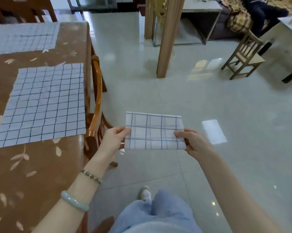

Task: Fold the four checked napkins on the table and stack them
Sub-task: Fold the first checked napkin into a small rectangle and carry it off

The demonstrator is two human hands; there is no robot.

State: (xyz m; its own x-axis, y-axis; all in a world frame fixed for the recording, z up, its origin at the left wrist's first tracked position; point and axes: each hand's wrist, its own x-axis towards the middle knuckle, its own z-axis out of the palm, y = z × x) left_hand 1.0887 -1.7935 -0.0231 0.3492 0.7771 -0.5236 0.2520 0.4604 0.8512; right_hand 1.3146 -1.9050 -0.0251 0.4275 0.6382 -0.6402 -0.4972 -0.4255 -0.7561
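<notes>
Napkin (154,131) already folded to a small rectangle hangs in the air between my two hands, out over the floor (209,101) and well clear of the worktop (41,165). My left hand (115,138) has its grip pinched on the left edge, thumb on top; my right hand (190,142) pinches the right edge the same way. Both grips are clenched on cloth, nothing slack.

To do this step well I judge I should keep the edges taut and level, check that the corners of the layers meet, then carry the piece across to the left and lay it flat on a bare part of the worktop, where the stack can start. How many layers are in the fold I cannot tell from this angle.

Two more napkins lie unfolded: a near napkin (44,105) spread flat by the worktop's right edge, and a far napkin (22,37) beyond it, blurred. A fourth is not in view. Between me and the worktop stands a wooden chair (96,98), its curved back just beside the edge; I would lift over it rather than brush it. A small chair (244,54) and a timber post (165,39) stand well apart, no bother.
</notes>
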